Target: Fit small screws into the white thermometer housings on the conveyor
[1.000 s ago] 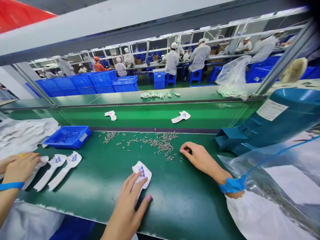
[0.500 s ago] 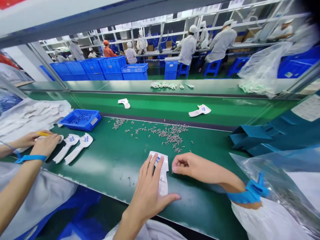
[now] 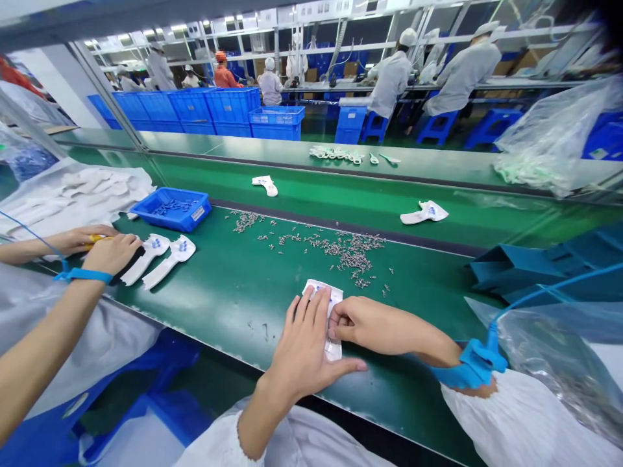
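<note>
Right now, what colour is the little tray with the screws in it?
Blue. The tray shows best in the head view, on the green bench beside the co-worker's hands.

Blue tray [image 3: 171,209] of small metal parts, ahead and left of the hands. Two white shells [image 3: 163,258] lie left, beside a co-worker's hands [image 3: 113,251]. Further shells [image 3: 265,185] [image 3: 424,213] rest on the belt beyond. Clear plastic bag [image 3: 559,350] at right.

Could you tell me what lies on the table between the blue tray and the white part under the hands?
Bare green table separates blue tray from white part, head view.
</note>
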Available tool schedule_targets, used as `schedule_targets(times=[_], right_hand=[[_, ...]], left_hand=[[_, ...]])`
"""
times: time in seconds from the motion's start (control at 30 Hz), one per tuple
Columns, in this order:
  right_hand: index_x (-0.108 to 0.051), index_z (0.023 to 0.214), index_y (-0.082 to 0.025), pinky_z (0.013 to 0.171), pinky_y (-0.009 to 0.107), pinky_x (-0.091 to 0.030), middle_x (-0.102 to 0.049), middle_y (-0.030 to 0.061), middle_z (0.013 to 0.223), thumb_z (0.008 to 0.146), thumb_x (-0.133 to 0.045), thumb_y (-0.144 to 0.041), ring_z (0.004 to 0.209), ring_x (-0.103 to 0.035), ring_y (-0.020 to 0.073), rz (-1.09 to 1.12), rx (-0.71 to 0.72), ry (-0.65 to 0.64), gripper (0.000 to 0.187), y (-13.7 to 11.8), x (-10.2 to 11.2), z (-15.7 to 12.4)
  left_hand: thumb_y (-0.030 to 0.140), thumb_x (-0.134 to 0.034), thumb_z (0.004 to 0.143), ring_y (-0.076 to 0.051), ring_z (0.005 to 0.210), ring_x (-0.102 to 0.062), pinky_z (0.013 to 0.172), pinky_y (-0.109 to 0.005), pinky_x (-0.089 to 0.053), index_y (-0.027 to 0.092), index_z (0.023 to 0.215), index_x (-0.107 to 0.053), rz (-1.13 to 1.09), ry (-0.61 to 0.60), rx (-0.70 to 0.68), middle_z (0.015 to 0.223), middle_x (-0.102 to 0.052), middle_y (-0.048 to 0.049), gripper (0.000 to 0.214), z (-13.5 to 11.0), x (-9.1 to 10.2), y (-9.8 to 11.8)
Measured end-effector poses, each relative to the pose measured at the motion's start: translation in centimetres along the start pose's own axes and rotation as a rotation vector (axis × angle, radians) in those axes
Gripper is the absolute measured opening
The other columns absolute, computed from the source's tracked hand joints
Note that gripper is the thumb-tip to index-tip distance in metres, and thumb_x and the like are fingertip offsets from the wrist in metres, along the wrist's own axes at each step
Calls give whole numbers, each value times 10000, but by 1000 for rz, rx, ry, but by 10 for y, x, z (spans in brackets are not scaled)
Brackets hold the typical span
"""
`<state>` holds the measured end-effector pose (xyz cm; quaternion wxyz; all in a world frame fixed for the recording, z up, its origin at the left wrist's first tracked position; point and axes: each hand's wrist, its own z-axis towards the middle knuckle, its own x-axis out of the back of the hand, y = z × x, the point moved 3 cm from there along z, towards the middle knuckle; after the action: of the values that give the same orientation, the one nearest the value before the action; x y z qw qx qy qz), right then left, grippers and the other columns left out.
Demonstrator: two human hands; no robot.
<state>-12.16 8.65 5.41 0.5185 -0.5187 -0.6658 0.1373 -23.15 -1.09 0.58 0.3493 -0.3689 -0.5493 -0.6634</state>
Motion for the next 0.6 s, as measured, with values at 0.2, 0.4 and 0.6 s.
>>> schedule_targets(times=[0.2,0.4,0.6], right_hand=[[-523,711,-199,537,259,-305,-590,-10,661,897,-531,-249,582,-472,122,-173,-80,120,193,2,-4,0],[-550,848,-197,556,276,-283,-629,36,782,966,-447,-244,637,-516,151,-346,-197,127,163,-7,-8,-6],[-563,1082,-191,573,285,-279,-670,68,886,922,-533,-235,740,-585,206,-353,-271,167,168,-7,-9,-4]], left_hand=[[744,-510,858,-333,1525,-128,1210,-568,-201,139,1554,-129,3,-6,7,1620,-259,-151,997,1,0,1],[749,-512,853,-333,1517,-166,1205,-568,-212,148,1551,-152,-13,8,19,1610,-284,-154,989,2,0,3],[743,-503,861,-343,1515,-167,1203,-563,-216,134,1553,-166,21,3,18,1609,-284,-161,981,2,0,4]])
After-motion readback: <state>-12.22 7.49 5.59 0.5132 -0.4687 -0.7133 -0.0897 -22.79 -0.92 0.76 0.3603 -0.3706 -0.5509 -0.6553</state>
